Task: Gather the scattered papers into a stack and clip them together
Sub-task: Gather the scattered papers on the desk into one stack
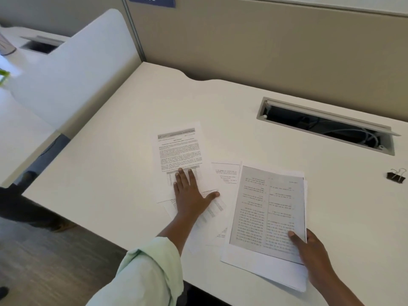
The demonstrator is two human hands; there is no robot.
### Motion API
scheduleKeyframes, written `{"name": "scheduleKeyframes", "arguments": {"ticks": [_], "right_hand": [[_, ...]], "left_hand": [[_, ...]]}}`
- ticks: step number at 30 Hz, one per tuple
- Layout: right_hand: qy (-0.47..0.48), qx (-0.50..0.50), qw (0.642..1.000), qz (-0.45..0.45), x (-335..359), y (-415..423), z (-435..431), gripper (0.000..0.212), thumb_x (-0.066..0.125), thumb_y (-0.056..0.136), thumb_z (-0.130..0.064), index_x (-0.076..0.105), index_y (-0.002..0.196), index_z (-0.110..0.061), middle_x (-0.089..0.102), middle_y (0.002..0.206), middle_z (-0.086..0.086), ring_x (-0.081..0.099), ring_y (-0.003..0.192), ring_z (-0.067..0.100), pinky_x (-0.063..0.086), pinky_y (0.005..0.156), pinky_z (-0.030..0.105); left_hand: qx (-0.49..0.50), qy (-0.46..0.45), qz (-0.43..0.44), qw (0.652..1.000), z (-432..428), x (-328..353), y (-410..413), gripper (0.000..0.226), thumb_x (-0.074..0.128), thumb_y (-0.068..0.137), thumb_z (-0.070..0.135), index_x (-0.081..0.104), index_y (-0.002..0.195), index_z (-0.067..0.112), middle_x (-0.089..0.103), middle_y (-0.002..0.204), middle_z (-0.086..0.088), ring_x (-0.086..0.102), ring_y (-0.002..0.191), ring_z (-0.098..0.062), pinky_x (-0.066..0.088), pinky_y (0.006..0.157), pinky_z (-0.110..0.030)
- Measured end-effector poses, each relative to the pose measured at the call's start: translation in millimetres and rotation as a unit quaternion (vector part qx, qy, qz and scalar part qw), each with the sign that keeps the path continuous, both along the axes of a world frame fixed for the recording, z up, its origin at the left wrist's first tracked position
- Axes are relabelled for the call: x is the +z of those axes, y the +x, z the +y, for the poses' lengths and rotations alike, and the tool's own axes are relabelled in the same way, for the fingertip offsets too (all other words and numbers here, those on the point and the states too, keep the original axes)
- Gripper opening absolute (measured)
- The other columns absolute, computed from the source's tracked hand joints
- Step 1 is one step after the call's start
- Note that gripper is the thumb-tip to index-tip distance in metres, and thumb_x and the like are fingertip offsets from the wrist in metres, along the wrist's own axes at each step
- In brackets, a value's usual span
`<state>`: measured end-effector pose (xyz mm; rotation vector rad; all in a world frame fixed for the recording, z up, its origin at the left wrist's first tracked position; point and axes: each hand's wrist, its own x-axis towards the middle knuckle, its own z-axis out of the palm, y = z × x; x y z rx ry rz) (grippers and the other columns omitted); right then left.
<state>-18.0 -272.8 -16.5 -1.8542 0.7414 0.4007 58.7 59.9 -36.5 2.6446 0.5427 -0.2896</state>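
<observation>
Several printed papers lie on the white desk [110, 173]. My right hand [311, 252] grips the near right corner of a small stack [265, 208], thumb on its grey-toned top page. My left hand [191, 195] rests flat, fingers spread, on a text sheet with a table [180, 151]. Under and beside that hand lie more loose sheets [227, 175], fanned out and partly hidden by the stack. A black binder clip [396, 176] sits alone at the desk's far right, well away from both hands.
An open cable slot [326, 127] with wires is set into the desk behind the papers. A beige partition wall [265, 45] runs along the back and a white divider panel [77, 69] stands at the left. The floor shows beyond the desk's left edge.
</observation>
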Motion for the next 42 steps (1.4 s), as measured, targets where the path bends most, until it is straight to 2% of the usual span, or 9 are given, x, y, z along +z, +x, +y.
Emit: {"name": "scheduleKeyframes", "arguments": {"ticks": [5,8,12,18,24,30,34,38,42], "right_hand": [[0.003,-0.024,1.000,0.004,1,-2,19,0.013,0.066,0.097,-0.025,0.064,0.109,-0.021,0.072,0.099,0.000,0.069,0.093,0.028,0.054,0.089,0.045],[-0.002,-0.031,1.000,0.005,1,-3,28,0.008,0.066,0.098,-0.025,0.065,0.104,-0.022,0.073,0.099,0.000,0.070,0.093,0.029,0.055,0.090,0.047],[-0.002,-0.036,0.999,0.002,1,-4,39,0.005,0.066,0.097,-0.025,0.065,0.102,-0.023,0.074,0.100,0.000,0.070,0.094,0.030,0.055,0.091,0.048],[0.001,-0.046,0.999,-0.006,7,-5,56,0.018,0.065,0.098,-0.023,0.064,0.116,-0.017,0.072,0.104,0.006,0.068,0.090,0.021,0.049,0.083,0.039],[0.012,-0.071,0.997,-0.007,8,-5,69,0.022,0.059,0.102,-0.027,0.066,0.118,-0.015,0.072,0.108,0.008,0.067,0.090,0.021,0.048,0.081,0.038],[0.141,-0.193,0.970,0.038,24,0,77,0.050,0.046,0.097,-0.065,0.072,0.100,-0.023,0.080,0.084,-0.001,0.072,0.088,0.025,0.055,0.086,0.043],[0.111,-0.106,0.988,0.025,17,-1,71,0.030,0.065,0.096,-0.042,0.072,0.115,-0.019,0.081,0.100,-0.001,0.075,0.095,0.025,0.058,0.088,0.045],[0.041,-0.085,0.995,0.019,4,-6,65,0.023,0.071,0.093,-0.025,0.071,0.115,-0.015,0.077,0.108,0.007,0.073,0.097,0.030,0.057,0.092,0.049],[0.035,-0.091,0.995,0.014,5,-7,68,0.020,0.068,0.096,-0.021,0.069,0.114,-0.014,0.075,0.106,0.005,0.070,0.096,0.028,0.054,0.077,0.037]], "left_hand": [[-0.033,0.007,-0.041,0.999,-1,-7,-7,0.122,0.036,0.075,0.089,0.022,0.160,0.003,0.017,0.168,-0.023,0.017,0.156,-0.038,0.022,0.124,-0.048],[-0.051,-0.004,-0.067,0.996,0,-9,-11,0.103,0.055,0.085,0.072,0.038,0.154,-0.002,0.035,0.162,-0.024,0.035,0.149,-0.040,0.037,0.116,-0.049],[-0.098,-0.029,-0.061,0.993,15,3,-15,0.079,0.064,0.095,0.036,0.029,0.159,0.006,0.033,0.165,-0.014,0.031,0.153,-0.031,0.038,0.115,-0.043],[-0.169,-0.066,-0.043,0.983,33,33,-15,0.082,0.055,0.088,0.002,0.025,0.162,0.019,0.035,0.165,-0.002,0.043,0.146,-0.023,0.043,0.110,-0.036],[-0.270,-0.107,-0.040,0.956,-30,57,-31,0.068,0.041,0.098,0.007,0.023,0.163,0.018,0.027,0.168,-0.008,0.040,0.148,-0.029,0.038,0.117,-0.043],[-0.462,-0.034,0.056,0.884,-83,45,-67,0.068,0.043,0.100,0.011,0.015,0.162,0.007,0.012,0.169,-0.023,0.024,0.151,-0.042,0.025,0.119,-0.050],[-0.520,-0.043,0.055,0.851,-74,27,-77,0.078,0.050,0.101,0.043,0.012,0.163,0.013,0.003,0.171,-0.018,0.010,0.156,-0.038,0.011,0.126,-0.051],[-0.419,-0.076,0.005,0.905,-34,19,-57,0.116,0.027,0.078,0.093,0.008,0.165,0.019,-0.009,0.171,-0.012,-0.001,0.159,-0.034,0.002,0.127,-0.052],[-0.182,0.006,-0.067,0.981,20,3,-12,0.124,0.023,0.075,0.096,0.003,0.164,0.012,-0.012,0.167,-0.025,-0.007,0.156,-0.043,0.001,0.125,-0.055]]}}
